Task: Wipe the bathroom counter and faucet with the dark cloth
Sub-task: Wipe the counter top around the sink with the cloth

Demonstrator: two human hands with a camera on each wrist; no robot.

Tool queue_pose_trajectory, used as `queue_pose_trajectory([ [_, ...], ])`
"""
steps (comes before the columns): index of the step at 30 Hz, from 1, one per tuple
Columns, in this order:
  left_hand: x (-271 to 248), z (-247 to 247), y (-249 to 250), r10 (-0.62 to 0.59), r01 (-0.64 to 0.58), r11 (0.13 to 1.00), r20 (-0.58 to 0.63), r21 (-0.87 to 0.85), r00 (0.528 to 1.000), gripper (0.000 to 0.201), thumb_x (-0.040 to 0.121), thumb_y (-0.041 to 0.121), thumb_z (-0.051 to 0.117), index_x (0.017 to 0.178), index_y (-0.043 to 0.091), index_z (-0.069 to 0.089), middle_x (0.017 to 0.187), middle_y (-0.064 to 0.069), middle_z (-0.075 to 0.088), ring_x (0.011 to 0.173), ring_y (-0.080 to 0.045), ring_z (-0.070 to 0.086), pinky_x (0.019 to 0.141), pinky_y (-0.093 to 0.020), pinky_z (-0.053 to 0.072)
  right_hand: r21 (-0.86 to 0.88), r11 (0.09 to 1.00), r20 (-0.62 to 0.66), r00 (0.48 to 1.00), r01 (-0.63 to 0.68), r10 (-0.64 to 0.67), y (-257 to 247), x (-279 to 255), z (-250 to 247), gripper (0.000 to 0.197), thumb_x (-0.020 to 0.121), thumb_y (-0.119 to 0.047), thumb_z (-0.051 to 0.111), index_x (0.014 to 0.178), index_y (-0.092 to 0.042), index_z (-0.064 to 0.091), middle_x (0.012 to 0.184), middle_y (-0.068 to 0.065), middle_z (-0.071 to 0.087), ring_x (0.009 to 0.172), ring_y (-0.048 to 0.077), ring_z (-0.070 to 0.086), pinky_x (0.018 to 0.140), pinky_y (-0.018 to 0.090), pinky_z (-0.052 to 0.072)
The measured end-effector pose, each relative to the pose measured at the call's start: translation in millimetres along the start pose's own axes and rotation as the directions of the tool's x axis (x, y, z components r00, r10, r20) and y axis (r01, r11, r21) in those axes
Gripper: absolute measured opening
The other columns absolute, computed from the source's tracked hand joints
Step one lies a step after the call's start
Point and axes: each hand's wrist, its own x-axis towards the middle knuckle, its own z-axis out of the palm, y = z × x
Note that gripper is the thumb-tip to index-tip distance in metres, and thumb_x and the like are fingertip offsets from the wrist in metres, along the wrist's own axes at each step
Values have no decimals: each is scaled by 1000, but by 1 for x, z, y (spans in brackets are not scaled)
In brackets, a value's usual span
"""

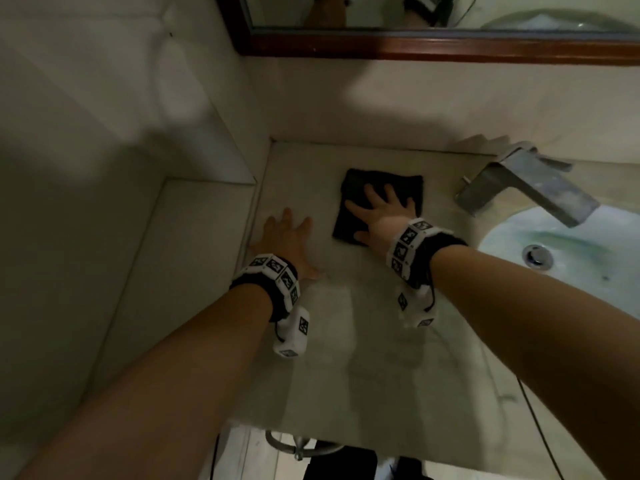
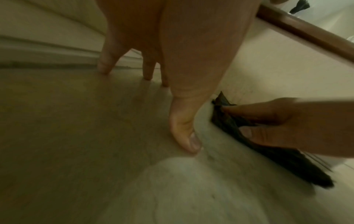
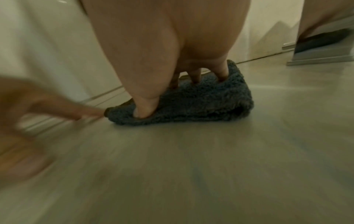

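A dark folded cloth [image 1: 356,188] lies flat on the pale stone counter [image 1: 346,341], near the back wall. My right hand [image 1: 377,216] presses on it with spread, straight fingers; in the right wrist view the fingertips [image 3: 223,74] dent the fluffy cloth [image 3: 201,104]. My left hand [image 1: 285,239] rests flat on the bare counter just left of the cloth, fingers straight, holding nothing; its thumb [image 2: 184,133] touches the counter [image 2: 76,136] in the left wrist view. The steel faucet [image 1: 526,185] stands right of the cloth, its spout over the basin.
A white basin [image 1: 561,251] with a metal drain [image 1: 536,256] fills the right side. A wood-framed mirror [image 1: 415,46] hangs on the back wall. A tiled side wall with a ledge [image 1: 207,181] borders the counter's left. The counter's front edge [image 1: 311,434] is near my body.
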Motion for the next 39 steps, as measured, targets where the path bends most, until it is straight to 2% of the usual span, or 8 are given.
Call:
queue_pose_trajectory([
  [5,-33,28,7,-7,2,999,-101,-53,995,81,88,43,62,153,28,17,162,-9,0,145,-35,10,116,-50,23,-67,993,9,995,96,-95,-15,-36,30,67,96,-50,47,150,-48,7,163,-1,-10,147,38,-11,112,70,5],
  [9,-74,64,-3,-47,34,993,-113,-109,993,69,94,29,57,152,30,20,162,-5,3,146,-31,11,116,-48,23,-144,981,0,992,128,-130,-31,-64,51,68,96,-53,45,151,-47,5,163,0,-10,147,39,-9,112,70,9],
  [14,-118,105,-13,-135,129,983,-32,-130,990,80,87,37,65,152,33,18,162,-6,1,145,-33,13,116,-48,24,-185,967,4,984,177,-179,-51,-95,75,68,96,-52,45,151,-46,6,163,1,-7,147,40,-6,111,70,12],
  [16,-135,121,-14,-134,126,985,-64,-122,989,87,82,40,69,152,31,18,161,-10,3,143,-35,16,113,-50,29,-200,960,8,980,194,-197,-56,-106,81,68,96,-53,46,151,-46,6,162,1,-6,146,40,-5,111,70,13],
  [19,-152,139,-15,-120,108,988,-103,-111,987,98,77,41,75,153,29,14,161,-13,0,145,-36,12,115,-47,28,-224,949,23,974,224,-225,-64,-123,93,69,95,-54,46,151,-46,6,162,1,-6,146,40,-4,111,70,13],
  [28,-150,131,-12,-133,142,989,-155,45,979,102,70,51,79,151,26,23,157,-14,17,137,-39,30,110,-40,36,-228,922,2,947,313,-321,-64,-179,150,68,94,-55,47,149,-47,7,162,0,-7,147,39,-7,111,70,7],
  [32,-150,129,-13,-116,125,991,-158,48,981,105,66,52,80,150,24,25,155,-13,20,132,-39,37,104,-40,42,-196,937,19,956,291,-293,-54,-202,163,71,94,-53,49,150,-46,6,163,0,-10,147,38,-10,111,70,5],
  [39,-152,124,-12,-96,104,993,-142,47,985,104,64,50,83,149,23,28,153,-15,24,132,-37,40,104,-40,43,-88,978,12,982,189,-189,-32,-238,181,71,95,-50,49,151,-46,5,162,-3,-14,147,35,-14,112,70,3],
])
